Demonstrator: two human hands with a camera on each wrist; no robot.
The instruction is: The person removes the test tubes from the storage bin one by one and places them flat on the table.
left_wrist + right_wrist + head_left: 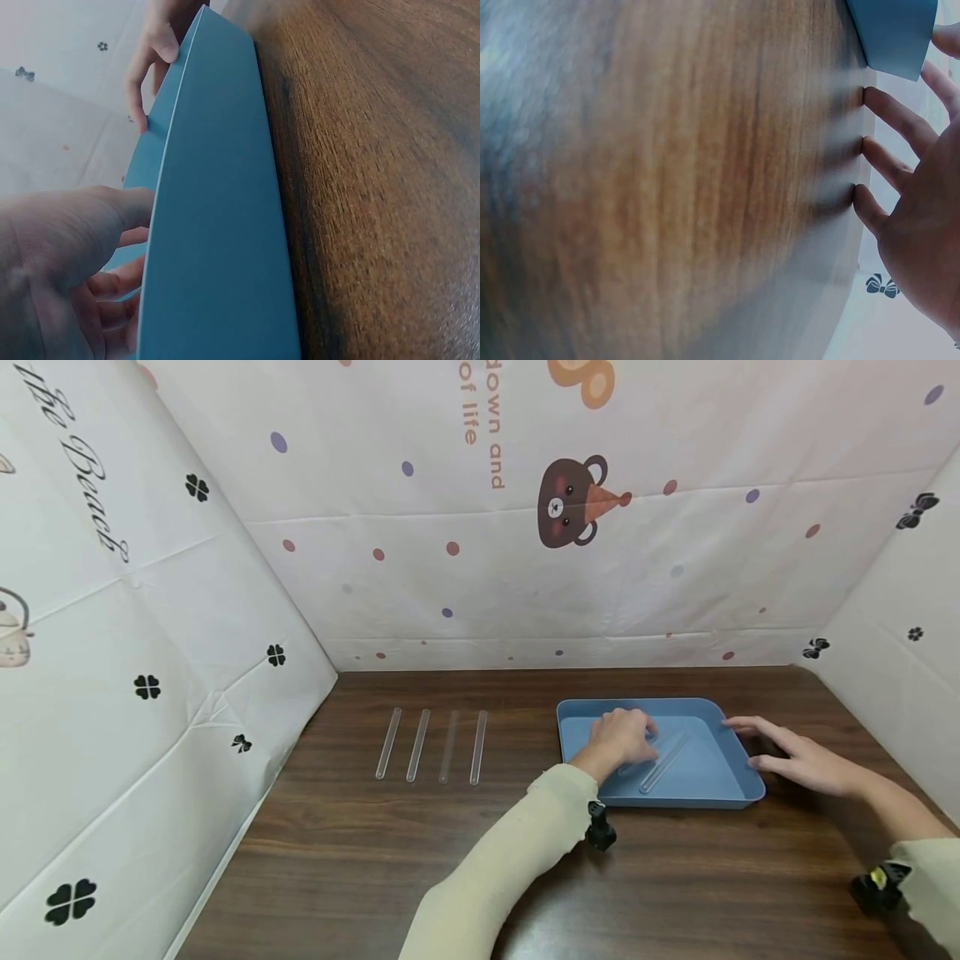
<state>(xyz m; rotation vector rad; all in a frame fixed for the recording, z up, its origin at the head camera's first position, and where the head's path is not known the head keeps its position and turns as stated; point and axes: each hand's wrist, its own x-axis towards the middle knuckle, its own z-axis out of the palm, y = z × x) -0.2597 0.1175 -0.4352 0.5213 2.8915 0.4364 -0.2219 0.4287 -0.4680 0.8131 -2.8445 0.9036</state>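
My left hand (621, 739) reaches down inside a blue tray (720, 785), bent fingers and thumb over a clear slender tube (625, 770). The hand covers most of that tube, and in the left wrist view the tray wall hides the fingertips; I cannot tell whether they grip it. Just right of these fingers, a second clear tube (663, 764) lies slantwise on the tray floor. My right hand (806, 762) rests at the tray's right side, fingers spread. Its thumb and index finger touch the rim, while the other fingertips (864, 146) reach down to the table.
Left of the tray, several clear tubes (388, 743) lie side by side on the brown wooden table (337, 860), spaced apart and nearly parallel. White printed sheets (450, 585) stand up behind the table and along both sides.
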